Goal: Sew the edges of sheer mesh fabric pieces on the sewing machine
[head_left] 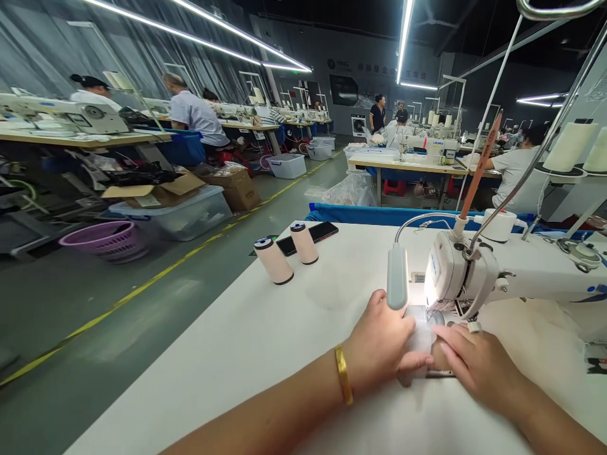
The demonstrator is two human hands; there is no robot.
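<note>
My left hand (382,341), with a gold bangle at its wrist, is closed on the left side of a sheer white fabric piece (419,335). Its thumb points right across the cloth. On the other side, my right hand (481,363) has its fingers pressed together at the fabric's right edge, close to the left thumb. Both hands are just in front of the needle area of a white sewing machine (446,272). The presser foot partly hides the cloth there. A grey lamp (397,277) on a bendable neck hangs just above my left hand.
Two pale pink thread spools (274,261) and a dark phone (327,231) are on the white table (265,341), left of the machine. A blue cloth bin (360,213) borders its far edge. Other people sit at machines beyond. A purple basket (107,241) stands on the floor.
</note>
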